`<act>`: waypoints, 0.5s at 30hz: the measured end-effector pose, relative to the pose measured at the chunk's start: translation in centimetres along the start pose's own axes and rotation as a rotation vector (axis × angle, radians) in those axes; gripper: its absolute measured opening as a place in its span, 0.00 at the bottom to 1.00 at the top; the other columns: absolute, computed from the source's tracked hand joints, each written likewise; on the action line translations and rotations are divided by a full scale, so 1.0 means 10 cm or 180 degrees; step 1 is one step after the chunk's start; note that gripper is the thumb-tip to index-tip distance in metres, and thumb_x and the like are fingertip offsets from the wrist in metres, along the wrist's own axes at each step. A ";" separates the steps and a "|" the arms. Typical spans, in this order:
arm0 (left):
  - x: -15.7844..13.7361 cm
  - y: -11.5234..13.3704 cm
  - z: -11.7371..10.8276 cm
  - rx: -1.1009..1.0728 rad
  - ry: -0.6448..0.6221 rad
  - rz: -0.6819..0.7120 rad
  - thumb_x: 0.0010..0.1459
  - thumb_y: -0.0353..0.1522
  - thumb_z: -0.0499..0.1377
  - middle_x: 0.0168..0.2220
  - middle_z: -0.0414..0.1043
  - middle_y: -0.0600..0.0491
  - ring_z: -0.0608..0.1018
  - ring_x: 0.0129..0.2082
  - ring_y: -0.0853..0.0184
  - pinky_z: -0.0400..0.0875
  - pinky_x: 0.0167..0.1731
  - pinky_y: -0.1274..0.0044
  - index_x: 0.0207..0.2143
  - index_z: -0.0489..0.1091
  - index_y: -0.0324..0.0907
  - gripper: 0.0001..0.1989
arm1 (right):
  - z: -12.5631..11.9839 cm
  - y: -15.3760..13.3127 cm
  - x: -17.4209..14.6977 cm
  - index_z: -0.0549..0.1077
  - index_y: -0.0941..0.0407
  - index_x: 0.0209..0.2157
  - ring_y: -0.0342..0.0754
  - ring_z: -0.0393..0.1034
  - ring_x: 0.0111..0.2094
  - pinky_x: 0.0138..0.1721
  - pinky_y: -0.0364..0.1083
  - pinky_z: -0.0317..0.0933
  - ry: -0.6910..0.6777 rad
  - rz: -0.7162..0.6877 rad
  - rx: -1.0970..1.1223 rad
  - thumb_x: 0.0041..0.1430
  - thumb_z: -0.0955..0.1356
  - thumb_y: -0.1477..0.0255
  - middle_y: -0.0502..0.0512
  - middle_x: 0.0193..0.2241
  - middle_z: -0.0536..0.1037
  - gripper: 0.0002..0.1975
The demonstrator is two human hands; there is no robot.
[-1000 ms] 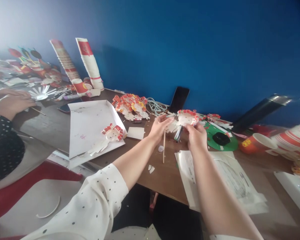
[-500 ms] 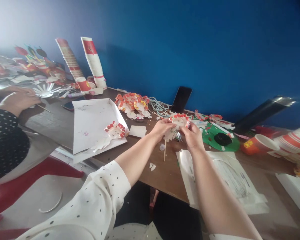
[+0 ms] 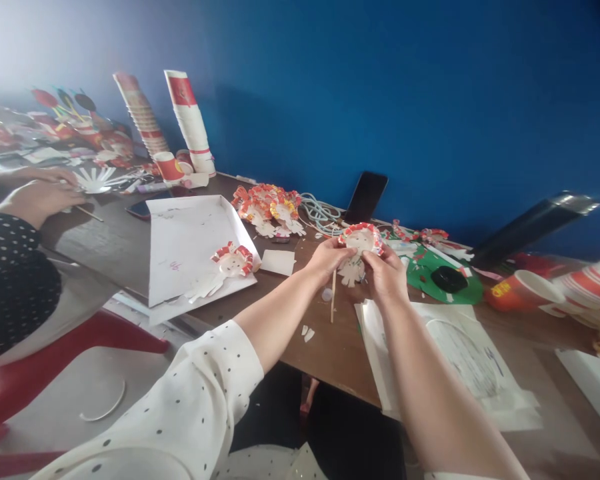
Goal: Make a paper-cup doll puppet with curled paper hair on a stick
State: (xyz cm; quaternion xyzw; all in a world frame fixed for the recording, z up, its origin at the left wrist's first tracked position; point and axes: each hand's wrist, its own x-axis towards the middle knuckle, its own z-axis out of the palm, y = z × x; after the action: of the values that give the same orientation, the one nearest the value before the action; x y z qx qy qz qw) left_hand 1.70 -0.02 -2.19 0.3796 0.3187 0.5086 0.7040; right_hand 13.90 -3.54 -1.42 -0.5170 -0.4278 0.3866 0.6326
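Note:
Between both hands is a paper-cup figure [image 3: 359,241] with a round white middle, a curled red-and-white rim and white strips hanging below. My left hand [image 3: 329,261] pinches its left side; my right hand [image 3: 384,272] grips the lower right, thumb on the front. Beneath, a thin wooden stick [image 3: 333,298] lies on the brown table [image 3: 325,357] beside a small clear cap [image 3: 327,294] and white paper scraps [image 3: 307,333]. A similar cup figure [image 3: 231,261] with a drawn face rests on the white box lid [image 3: 180,233] to the left.
Behind stand a heap of cup figures [image 3: 273,207], a pale cord [image 3: 320,212] and a leaning phone [image 3: 366,197]. On the right are paper sheets [image 3: 460,360], green paper [image 3: 420,273], a dark bottle [image 3: 535,227] and paper cups [image 3: 523,293]. At left, another person's hands [image 3: 40,193] hold a cut white cup.
The cup figure in my hands has tilted a little, and its hanging strips have shifted right. The view has moved slightly. My grip looks much the same.

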 end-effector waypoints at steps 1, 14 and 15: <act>0.01 0.00 -0.01 0.0074 0.0052 0.0049 0.42 0.33 0.72 0.29 0.76 0.52 0.76 0.27 0.69 0.70 0.35 0.75 0.35 0.73 0.38 0.17 | -0.01 0.01 0.00 0.78 0.54 0.41 0.47 0.73 0.30 0.34 0.46 0.66 0.0004 0.0020 -0.0033 0.44 0.71 0.69 0.48 0.29 0.79 0.19; -0.04 0.18 -0.06 0.0944 0.0338 0.0640 0.47 0.31 0.69 0.39 0.78 0.50 0.77 0.40 0.64 0.68 0.45 0.75 0.38 0.78 0.43 0.13 | -0.04 0.01 -0.05 0.77 0.54 0.40 0.43 0.65 0.23 0.28 0.43 0.60 -0.0205 0.0266 -0.0301 0.42 0.72 0.68 0.45 0.24 0.75 0.18; -0.02 0.17 -0.06 0.0922 0.0326 0.0640 0.48 0.32 0.69 0.40 0.78 0.49 0.78 0.40 0.64 0.68 0.44 0.75 0.39 0.78 0.43 0.14 | -0.04 0.00 -0.06 0.77 0.54 0.40 0.43 0.65 0.24 0.28 0.43 0.60 -0.0228 0.0282 -0.0290 0.42 0.72 0.69 0.45 0.24 0.75 0.18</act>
State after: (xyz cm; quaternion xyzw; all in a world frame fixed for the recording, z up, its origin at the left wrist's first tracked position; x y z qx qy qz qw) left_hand 0.27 0.24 -1.02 0.4805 0.3845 0.5439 0.5705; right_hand 14.08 -4.18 -1.58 -0.5496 -0.4440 0.4126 0.5749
